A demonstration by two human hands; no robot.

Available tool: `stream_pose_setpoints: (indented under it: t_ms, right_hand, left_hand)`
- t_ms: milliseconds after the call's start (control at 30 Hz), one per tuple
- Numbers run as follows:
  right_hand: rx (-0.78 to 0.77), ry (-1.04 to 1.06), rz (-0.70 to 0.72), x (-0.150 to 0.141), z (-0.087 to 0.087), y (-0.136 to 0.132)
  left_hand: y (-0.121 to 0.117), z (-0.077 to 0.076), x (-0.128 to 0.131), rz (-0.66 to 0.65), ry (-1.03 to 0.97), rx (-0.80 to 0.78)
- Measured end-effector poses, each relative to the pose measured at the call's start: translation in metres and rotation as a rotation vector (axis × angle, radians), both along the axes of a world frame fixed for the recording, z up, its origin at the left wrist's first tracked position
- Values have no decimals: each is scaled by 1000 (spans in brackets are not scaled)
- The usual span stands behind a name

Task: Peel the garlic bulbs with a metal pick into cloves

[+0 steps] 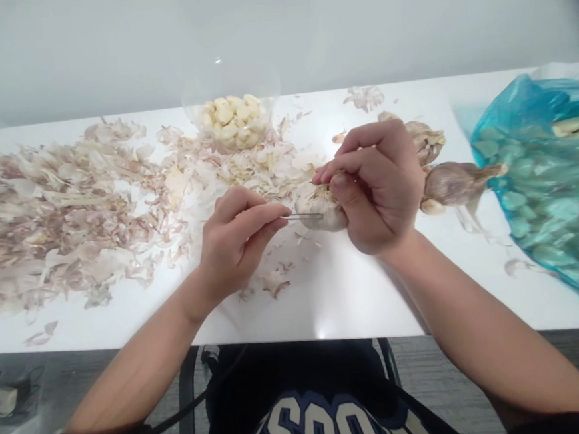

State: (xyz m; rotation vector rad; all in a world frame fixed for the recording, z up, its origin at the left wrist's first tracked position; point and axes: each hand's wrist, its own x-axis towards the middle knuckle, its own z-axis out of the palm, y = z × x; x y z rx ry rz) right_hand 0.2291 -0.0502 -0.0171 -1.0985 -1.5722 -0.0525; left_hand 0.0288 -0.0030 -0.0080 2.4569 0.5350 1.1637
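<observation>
A white head of garlic (319, 208) is held up over the table by my right hand (382, 186), with thumb and fingers closed around its root or stem end. My left hand (236, 241) pinches a thin metal tool (304, 216), perhaps tweezers or a bent wire, whose tip lies against the side of the bulb. Part of the garlic is hidden behind my right fingers. Just right of that hand lie more whole garlic heads (455, 184) with dry stems.
A clear bowl (270, 98) of peeled cloves (234, 118) stands at the back. Garlic skins (68, 207) cover the table's left side, and some scraps (275, 284) lie near the front. At right sits a blue plastic bag (544, 203) full of cloves. The white table (337, 307) meets a wall.
</observation>
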Motion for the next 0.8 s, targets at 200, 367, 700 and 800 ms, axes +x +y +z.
stream_pose_setpoints:
  t_ms: [200, 367, 700, 800]
  right_hand:
    - [12, 1, 9, 0, 0, 1]
    - [18, 10, 31, 0, 0, 0]
    - [-95, 29, -10, 1, -8, -1]
    - [-65, 15, -28, 0, -6, 0]
  left_hand:
    - [0, 0, 0, 26, 0, -44]
    - [1, -1, 1, -36, -5, -130]
    - [1, -1, 2, -42, 1, -88]
    - [0, 1, 2, -25, 8, -54]
